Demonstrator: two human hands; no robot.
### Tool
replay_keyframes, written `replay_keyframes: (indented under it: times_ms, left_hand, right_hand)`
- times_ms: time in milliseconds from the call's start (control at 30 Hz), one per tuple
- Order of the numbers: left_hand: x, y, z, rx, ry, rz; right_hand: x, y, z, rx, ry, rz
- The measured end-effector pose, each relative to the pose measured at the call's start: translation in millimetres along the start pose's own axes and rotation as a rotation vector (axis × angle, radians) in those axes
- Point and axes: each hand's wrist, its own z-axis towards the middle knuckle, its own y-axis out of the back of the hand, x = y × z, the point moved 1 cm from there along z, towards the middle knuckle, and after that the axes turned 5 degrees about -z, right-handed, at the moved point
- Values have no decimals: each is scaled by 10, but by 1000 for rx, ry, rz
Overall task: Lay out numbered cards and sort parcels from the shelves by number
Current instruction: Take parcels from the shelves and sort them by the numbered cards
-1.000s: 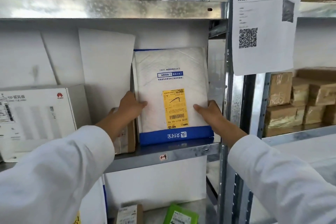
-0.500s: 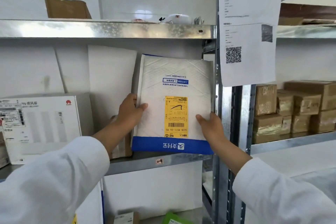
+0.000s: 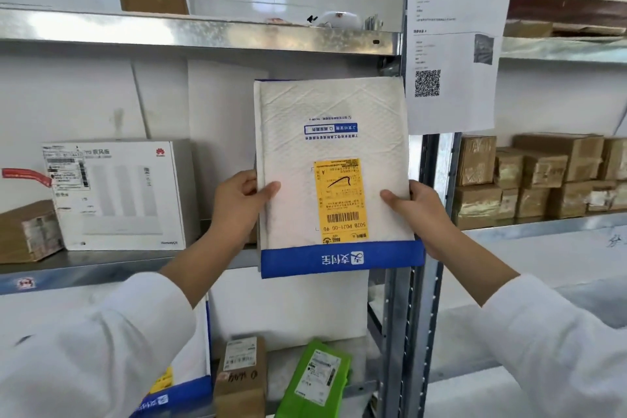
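Observation:
A white padded mailer [image 3: 332, 146] with a blue band along its bottom and a yellow label [image 3: 341, 200] is held upright and upside down in front of the middle shelf [image 3: 101, 265]. My left hand [image 3: 242, 204] grips its left edge, thumb on the front. Its right edge sits in my right hand [image 3: 415, 210], thumb also on the front. The mailer's lower edge hangs just past the shelf's front lip. No numbered cards are in view.
A white router box [image 3: 122, 193] and a brown carton [image 3: 27, 231] stand on the same shelf at left. Below lie a small brown box [image 3: 241, 377] and a green parcel [image 3: 319, 380]. A paper with a QR code [image 3: 454, 44] hangs on the steel upright [image 3: 407, 316]. Several brown boxes [image 3: 543, 173] fill the right shelf.
The mailer has come up off the shelf and out toward me, held by both hands. The view has tilted upward, showing more of the top shelf.

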Motion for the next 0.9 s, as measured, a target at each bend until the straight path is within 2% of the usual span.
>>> replay_keyframes:
  times_ms: [267, 433, 667, 900]
  left_hand:
    - [-124, 517, -799, -70, 126, -262]
    - [-258, 1303, -1537, -209, 205, -355]
    - [-412, 2530, -2534, -481, 226, -355]
    - [-689, 3772, -3503, -776, 182, -221]
  right_hand:
    - [170, -160, -839, 54, -1, 135]
    - [357, -624, -1557, 205, 7, 150]
    - [542, -1663, -2395, 431, -33, 237]
    - [735, -2984, -3239, 745, -46, 267]
